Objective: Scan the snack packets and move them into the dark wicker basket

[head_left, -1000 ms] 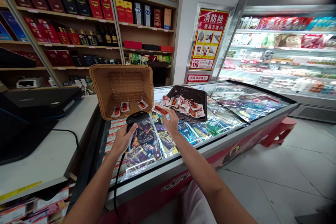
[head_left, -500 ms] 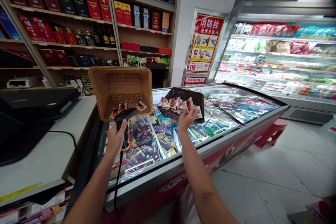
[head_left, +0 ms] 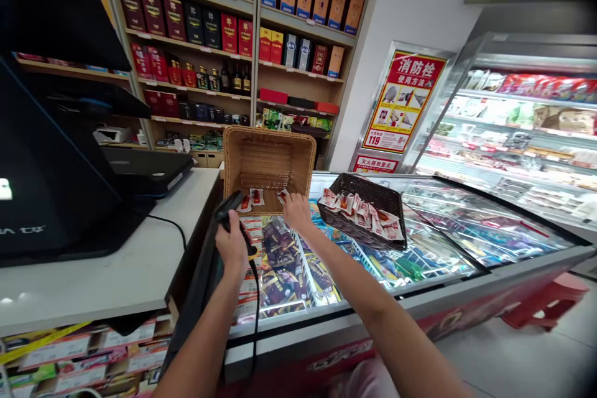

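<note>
My left hand (head_left: 232, 244) is wrapped round the grip of a black barcode scanner (head_left: 228, 206), whose cable hangs down over the freezer front. The scanner's head points toward the tan wicker basket (head_left: 269, 137). Inside that basket lie a few small snack packets (head_left: 256, 196) with reddish-brown contents. At its right side my right hand (head_left: 297, 212) has its fingers closed over another snack packet (head_left: 282, 196), partly covered by them. To the right, a dark brown wicker basket (head_left: 396, 205) holds several white-and-red packets (head_left: 366, 212) of the same sort.
Both baskets rest on the glass-topped freezer (head_left: 298, 317) full of packaged goods. On the left stands a white counter (head_left: 116, 280) with a black till (head_left: 51, 174). Boxed bottles line the shelves (head_left: 298, 9) behind. A red stool (head_left: 545, 301) is at the right.
My right hand has moved left from the dark basket to the tan basket, leaving packets behind in the dark one. My left hand still holds the scanner. The view has turned left.
</note>
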The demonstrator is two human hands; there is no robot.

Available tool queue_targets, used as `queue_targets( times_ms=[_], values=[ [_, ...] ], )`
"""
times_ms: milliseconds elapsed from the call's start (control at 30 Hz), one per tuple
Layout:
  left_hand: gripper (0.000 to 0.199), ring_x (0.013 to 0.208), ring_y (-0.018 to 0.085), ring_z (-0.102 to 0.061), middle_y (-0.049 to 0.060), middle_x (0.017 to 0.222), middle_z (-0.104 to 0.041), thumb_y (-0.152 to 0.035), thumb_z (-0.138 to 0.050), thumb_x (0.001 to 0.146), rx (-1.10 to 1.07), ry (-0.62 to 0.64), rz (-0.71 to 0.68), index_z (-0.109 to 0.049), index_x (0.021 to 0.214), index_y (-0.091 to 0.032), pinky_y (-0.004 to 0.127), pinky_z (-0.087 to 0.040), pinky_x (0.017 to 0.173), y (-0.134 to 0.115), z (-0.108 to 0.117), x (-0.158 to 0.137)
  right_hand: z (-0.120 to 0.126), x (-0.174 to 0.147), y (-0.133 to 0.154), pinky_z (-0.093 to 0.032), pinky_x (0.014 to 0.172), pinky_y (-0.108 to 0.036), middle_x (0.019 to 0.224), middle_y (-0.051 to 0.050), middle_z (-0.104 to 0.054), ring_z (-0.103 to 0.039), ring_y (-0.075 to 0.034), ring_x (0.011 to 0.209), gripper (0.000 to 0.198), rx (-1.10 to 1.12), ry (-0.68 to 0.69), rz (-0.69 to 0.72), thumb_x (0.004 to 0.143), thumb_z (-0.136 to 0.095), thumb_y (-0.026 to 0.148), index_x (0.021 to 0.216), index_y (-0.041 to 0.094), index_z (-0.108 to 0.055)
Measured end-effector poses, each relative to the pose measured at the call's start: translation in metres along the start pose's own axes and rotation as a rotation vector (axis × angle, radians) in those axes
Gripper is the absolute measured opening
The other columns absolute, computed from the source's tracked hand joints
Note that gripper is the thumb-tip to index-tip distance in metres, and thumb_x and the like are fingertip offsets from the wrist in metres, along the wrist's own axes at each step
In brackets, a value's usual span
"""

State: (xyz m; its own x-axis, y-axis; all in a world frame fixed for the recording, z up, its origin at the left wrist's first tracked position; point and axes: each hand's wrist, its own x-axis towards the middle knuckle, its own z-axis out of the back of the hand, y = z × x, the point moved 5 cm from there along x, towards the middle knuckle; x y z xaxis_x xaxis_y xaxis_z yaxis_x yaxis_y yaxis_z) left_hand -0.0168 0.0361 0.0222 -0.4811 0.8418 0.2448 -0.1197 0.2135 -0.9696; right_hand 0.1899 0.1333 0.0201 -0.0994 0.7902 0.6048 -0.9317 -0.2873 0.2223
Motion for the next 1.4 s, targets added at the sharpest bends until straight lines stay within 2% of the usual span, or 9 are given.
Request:
queue_targets(
  times_ms=[67,233,400,533,700,800,900,1100,1400],
  values=[
    [0.052,0.05,0.019,-0.06,0.0,0.056,-0.057,-0.071,-0.038,0.09,0.015,-0.03,0.06,-0.054,0.083,-0.022,0.031,-0.048,0.048,0.006,-0.001,-0.006,-0.021,0.023,0.003,-0.035,0.108,-0.048,0.105,-0.017,-0.07,-0.054,-0.031,0.114,0.026,-0.004,0.037,-0.065,0.084,-0.061,0.016,0.11,0.015,-0.067],
    [0.048,0.046,0.018,-0.059,-0.001,0.058,-0.057,-0.07,-0.047,0.087,-0.095,0.069,0.108,-0.05,0.079,-0.023,0.03,-0.047,0.045,0.001,-0.009,-0.017,-0.054,0.051,-0.004,-0.034,0.107,-0.056,0.089,-0.013,-0.071,-0.056,-0.032,0.113,0.019,0.029,0.034,-0.227,0.078,-0.065,0.009,0.094,0.017,-0.07],
    [0.048,0.047,0.018,-0.061,0.0,0.061,-0.059,-0.071,-0.049,0.086,-0.105,0.093,0.114,-0.051,0.079,-0.023,0.03,-0.047,0.044,-0.003,-0.01,-0.02,-0.06,0.042,-0.003,-0.047,0.093,-0.04,0.112,-0.016,-0.064,-0.061,-0.025,0.104,0.025,0.113,-0.004,-0.295,0.08,-0.06,0.007,0.1,0.016,-0.07],
    [0.05,0.044,0.019,-0.059,-0.001,0.056,-0.056,-0.072,-0.049,0.085,-0.132,0.09,0.122,-0.05,0.079,-0.023,0.03,-0.046,0.044,0.003,-0.012,-0.016,-0.039,0.023,-0.002,-0.049,0.089,-0.033,0.117,-0.012,-0.059,-0.061,-0.02,0.097,0.032,0.212,-0.06,-0.231,0.081,-0.051,0.004,0.105,0.016,-0.069],
    [0.053,0.045,0.018,-0.059,-0.001,0.053,-0.056,-0.074,-0.051,0.084,-0.103,0.145,0.102,-0.055,0.079,-0.022,0.029,-0.045,0.043,0.008,-0.02,-0.015,0.013,-0.02,-0.019,-0.049,0.098,-0.036,0.109,-0.009,-0.06,-0.06,-0.021,0.104,0.027,0.292,-0.155,-0.171,0.082,-0.055,0.01,0.104,0.016,-0.071],
    [0.053,0.041,0.016,-0.055,-0.001,0.052,-0.055,-0.073,-0.055,0.082,-0.082,0.194,0.075,-0.055,0.075,-0.021,0.027,-0.042,0.04,0.008,-0.027,-0.017,0.047,-0.058,-0.031,-0.05,0.096,-0.036,0.104,-0.008,-0.062,-0.061,-0.021,0.102,0.02,0.377,-0.293,-0.123,0.083,-0.062,0.017,0.099,0.019,-0.073],
    [0.052,0.039,0.015,-0.052,-0.001,0.052,-0.056,-0.072,-0.058,0.08,-0.057,0.252,0.056,-0.055,0.072,-0.021,0.026,-0.038,0.038,0.008,-0.033,-0.02,0.069,-0.09,-0.041,-0.051,0.095,-0.036,0.104,-0.008,-0.063,-0.062,-0.021,0.101,0.018,0.429,-0.464,-0.157,0.085,-0.065,0.024,0.1,0.019,-0.074],
    [0.051,0.038,0.015,-0.051,-0.001,0.053,-0.057,-0.071,-0.058,0.08,0.001,0.393,0.034,-0.054,0.071,-0.022,0.027,-0.039,0.038,0.004,-0.042,-0.028,0.071,-0.109,-0.051,-0.052,0.092,-0.034,0.103,-0.008,-0.063,-0.063,-0.02,0.099,0.019,0.462,-0.587,-0.316,0.086,-0.065,0.028,0.1,0.019,-0.074],
    [0.05,0.039,0.014,-0.052,-0.003,0.056,-0.056,-0.07,-0.059,0.082,0.058,0.591,-0.045,-0.052,0.073,-0.021,0.026,-0.039,0.038,-0.004,-0.051,-0.039,0.074,-0.107,-0.049,-0.053,0.091,-0.034,0.102,-0.009,-0.064,-0.065,-0.019,0.097,0.02,0.467,-0.645,-0.254,0.088,-0.063,0.027,0.1,0.017,-0.074]
  ],
)
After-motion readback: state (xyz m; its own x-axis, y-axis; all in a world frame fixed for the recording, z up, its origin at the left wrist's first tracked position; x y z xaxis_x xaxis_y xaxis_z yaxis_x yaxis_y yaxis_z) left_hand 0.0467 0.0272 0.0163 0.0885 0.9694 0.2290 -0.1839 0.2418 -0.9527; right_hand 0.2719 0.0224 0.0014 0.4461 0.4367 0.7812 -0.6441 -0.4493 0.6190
